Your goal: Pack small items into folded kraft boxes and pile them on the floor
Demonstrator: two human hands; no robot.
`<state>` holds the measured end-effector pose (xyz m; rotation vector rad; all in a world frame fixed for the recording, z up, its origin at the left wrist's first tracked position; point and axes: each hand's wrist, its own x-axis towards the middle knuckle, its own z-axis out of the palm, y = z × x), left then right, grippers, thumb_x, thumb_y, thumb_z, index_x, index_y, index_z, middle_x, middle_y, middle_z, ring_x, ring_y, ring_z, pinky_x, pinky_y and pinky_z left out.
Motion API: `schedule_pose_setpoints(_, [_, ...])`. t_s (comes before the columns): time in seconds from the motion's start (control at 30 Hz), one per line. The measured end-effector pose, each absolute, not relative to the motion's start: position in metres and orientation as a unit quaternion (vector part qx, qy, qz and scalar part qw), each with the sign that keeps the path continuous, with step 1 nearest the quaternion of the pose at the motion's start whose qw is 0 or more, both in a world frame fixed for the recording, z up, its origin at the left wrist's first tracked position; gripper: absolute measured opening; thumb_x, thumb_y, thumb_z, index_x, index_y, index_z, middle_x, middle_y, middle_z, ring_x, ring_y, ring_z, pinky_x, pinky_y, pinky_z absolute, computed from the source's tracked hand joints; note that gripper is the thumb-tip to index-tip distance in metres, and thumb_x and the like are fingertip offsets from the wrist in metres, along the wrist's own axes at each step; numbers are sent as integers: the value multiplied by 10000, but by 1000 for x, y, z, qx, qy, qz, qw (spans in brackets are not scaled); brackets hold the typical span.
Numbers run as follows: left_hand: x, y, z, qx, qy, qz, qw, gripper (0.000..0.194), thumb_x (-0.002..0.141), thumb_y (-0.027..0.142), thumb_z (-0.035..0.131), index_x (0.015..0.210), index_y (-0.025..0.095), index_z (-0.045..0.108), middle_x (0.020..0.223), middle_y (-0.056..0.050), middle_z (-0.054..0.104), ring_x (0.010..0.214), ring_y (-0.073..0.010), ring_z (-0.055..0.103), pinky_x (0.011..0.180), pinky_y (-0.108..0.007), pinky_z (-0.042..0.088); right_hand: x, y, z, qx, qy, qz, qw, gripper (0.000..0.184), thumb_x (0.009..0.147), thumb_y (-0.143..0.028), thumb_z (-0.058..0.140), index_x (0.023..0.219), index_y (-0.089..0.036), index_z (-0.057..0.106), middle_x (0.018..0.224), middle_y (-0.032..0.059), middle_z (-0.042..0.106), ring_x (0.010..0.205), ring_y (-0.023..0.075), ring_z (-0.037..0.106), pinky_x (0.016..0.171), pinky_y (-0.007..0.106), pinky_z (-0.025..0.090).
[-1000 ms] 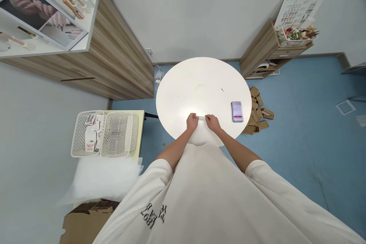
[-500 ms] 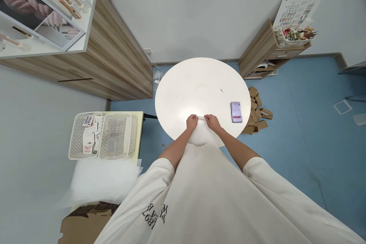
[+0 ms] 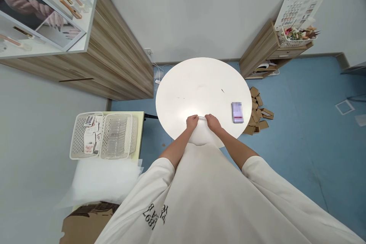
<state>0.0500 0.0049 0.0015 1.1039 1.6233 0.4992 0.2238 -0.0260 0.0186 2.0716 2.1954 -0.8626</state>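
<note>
At the near side of a round white table [image 3: 203,80], my left hand [image 3: 192,122] and my right hand [image 3: 213,122] are closed on the two ends of a narrow, whitish roll [image 3: 201,117]. It looks like the far edge of a thin translucent sheet [image 3: 201,133], folded or rolled over. The rest of that sheet lies between my forearms and reaches back toward my shirt. Whether anything is wrapped inside the roll cannot be made out. To the right of my right hand lies a phone [image 3: 237,113] with its screen lit and blurred.
On a side table to the left stand a white basket of cards [image 3: 74,137], a basket of clear plastic cases [image 3: 116,137] and a stack of translucent sheets [image 3: 105,181]. A cardboard box [image 3: 85,225] is nearer me. Small brown boxes [image 3: 257,116] lie on the floor at right.
Both hands keep their hold on the rolled edge, almost in the same place. The whole view has shifted very slightly.
</note>
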Motion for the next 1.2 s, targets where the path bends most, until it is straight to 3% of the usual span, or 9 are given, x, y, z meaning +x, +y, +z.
schedule_pose_setpoints(0.47, [51,2,2,484,674,202,519,278,930,268,629,1174,213,750,1275,-46,713,1229,-193,637,1105,-309,452,215,-31,22,641,731,-223,63,387,940,-28,337,1240,-152,549,1118,133,598,965,247,516,871,325,370])
schedule_pose_setpoints(0.87, [54,2,6,458,682,207,531,290,895,207,626,1151,203,762,1249,-52,725,1204,-205,645,1094,-334,461,211,-34,23,640,739,-201,65,384,948,-34,303,1227,-140,545,1111,152,591,967,274,494,879,361,355])
schedule_pose_setpoints(1.0, [55,-2,6,448,685,198,540,407,854,155,623,1247,195,718,1241,-68,724,1165,-209,656,1053,-329,485,210,-33,20,647,732,-203,66,374,946,-35,307,1213,-141,546,1108,155,588,974,275,494,893,364,353])
schedule_pose_setpoints(1.2, [54,-12,-2,458,682,172,543,640,811,59,608,1439,158,528,1277,-108,678,1128,-199,659,1005,-304,495,215,-23,14,680,690,-246,23,388,948,-66,317,1248,-139,553,1141,161,597,1025,275,513,934,370,376])
